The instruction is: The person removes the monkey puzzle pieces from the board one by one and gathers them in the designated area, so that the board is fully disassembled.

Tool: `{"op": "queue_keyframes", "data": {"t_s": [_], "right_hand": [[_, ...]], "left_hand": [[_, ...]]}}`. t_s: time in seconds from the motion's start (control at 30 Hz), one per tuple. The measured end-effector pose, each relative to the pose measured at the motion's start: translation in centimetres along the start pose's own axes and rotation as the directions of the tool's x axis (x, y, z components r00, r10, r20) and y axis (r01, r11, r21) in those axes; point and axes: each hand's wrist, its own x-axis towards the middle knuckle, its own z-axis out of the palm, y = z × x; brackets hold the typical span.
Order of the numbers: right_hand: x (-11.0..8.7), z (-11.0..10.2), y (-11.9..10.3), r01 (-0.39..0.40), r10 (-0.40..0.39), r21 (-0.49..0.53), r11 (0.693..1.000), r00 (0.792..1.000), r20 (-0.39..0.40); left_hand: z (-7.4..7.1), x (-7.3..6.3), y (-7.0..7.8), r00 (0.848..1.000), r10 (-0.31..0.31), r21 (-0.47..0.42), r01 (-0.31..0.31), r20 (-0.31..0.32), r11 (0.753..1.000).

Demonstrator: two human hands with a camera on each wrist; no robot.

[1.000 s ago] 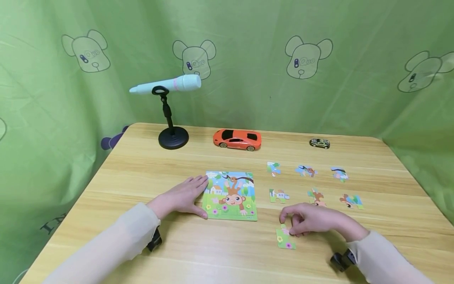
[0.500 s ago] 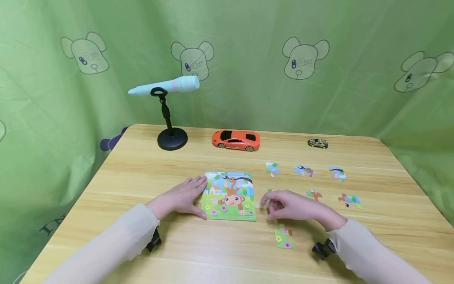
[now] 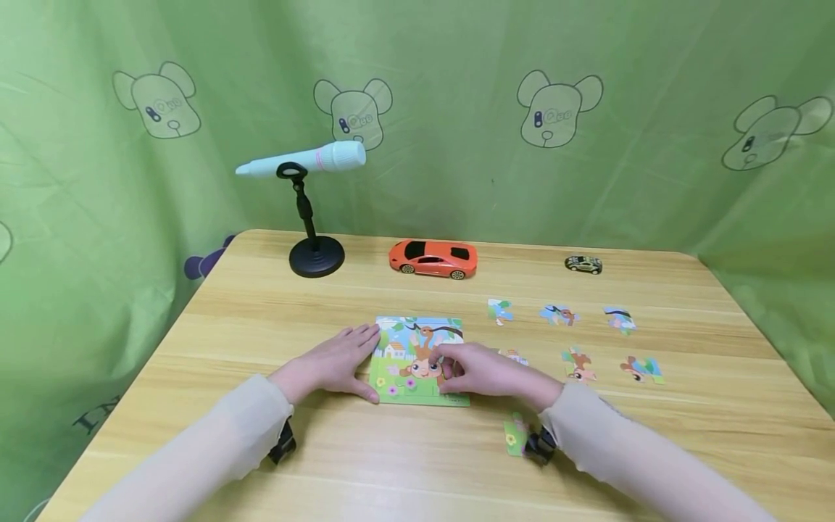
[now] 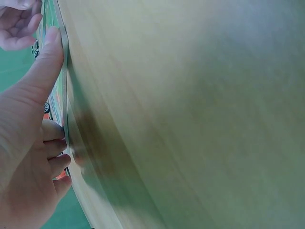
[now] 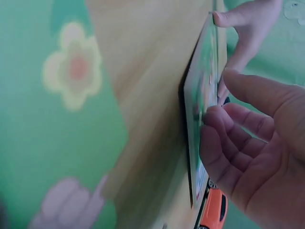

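Observation:
In the head view a square puzzle board [image 3: 398, 388] with a monkey picture lies on the table. My left hand [image 3: 335, 366] rests along its left edge, fingers spread and thumb at the near corner. Over the board's right part is my right hand [image 3: 485, 371], its fingers loosely bent. In the right wrist view the right fingertips [image 5: 209, 136] are at the board's face, the thumb stands apart from them, and no piece shows between. A loose green puzzle piece [image 3: 513, 435] with a yellow flower lies below the right wrist, partly covered by the wrist camera.
Several loose puzzle pieces lie in rows on the right, among them a sky piece [image 3: 500, 312] and a monkey piece [image 3: 578, 365]. Farther back stand an orange toy car [image 3: 433, 259], a small patterned car [image 3: 583, 264] and a microphone [image 3: 306, 159] on a black stand [image 3: 317, 257].
My right hand has left the flowered green piece and moved left and away from me, past the house piece, onto the board. The left hand stays at the board's edge.

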Motion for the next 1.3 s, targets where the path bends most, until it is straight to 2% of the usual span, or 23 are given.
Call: {"op": "queue_keyframes", "data": {"t_s": [0.27,0.43,0.7,0.87,1.0,1.2,1.3], "right_hand": [[1.0,0.8,-0.5,-0.021,0.022,-0.094,0.995,1.000,0.009],[1.2,0.9,-1.2,-0.047,0.050,-0.092,0.995,0.998,0.034],[1.3,0.9,-1.3,-0.035,0.037,-0.065,0.997,0.999,0.034],[1.3,0.7,-1.2,-0.032,0.031,0.007,0.999,0.999,0.010],[1.4,0.6,-0.8,-0.043,0.043,0.112,0.993,0.999,-0.005],[1.5,0.2,-0.4,-0.081,0.068,0.325,0.942,0.996,0.050],[1.2,-0.1,-0.4,-0.104,0.087,0.389,0.915,0.994,0.063]], "left_hand": [[-0.1,-0.1,0.1,1.000,0.003,-0.006,-0.003,-0.005,1.000],[0.0,-0.1,0.0,1.000,0.001,0.002,-0.001,-0.006,1.000],[0.0,0.0,0.0,1.000,0.002,0.003,-0.002,-0.006,1.000],[-0.1,-0.2,0.0,1.000,0.009,-0.001,-0.009,-0.010,1.000],[0.0,-0.2,0.1,1.000,0.014,0.003,-0.014,-0.016,1.000],[0.0,-0.1,0.0,1.000,0.019,0.014,-0.019,-0.019,1.000],[0.0,-0.1,0.0,1.000,0.019,0.016,-0.019,-0.017,1.000]]}}
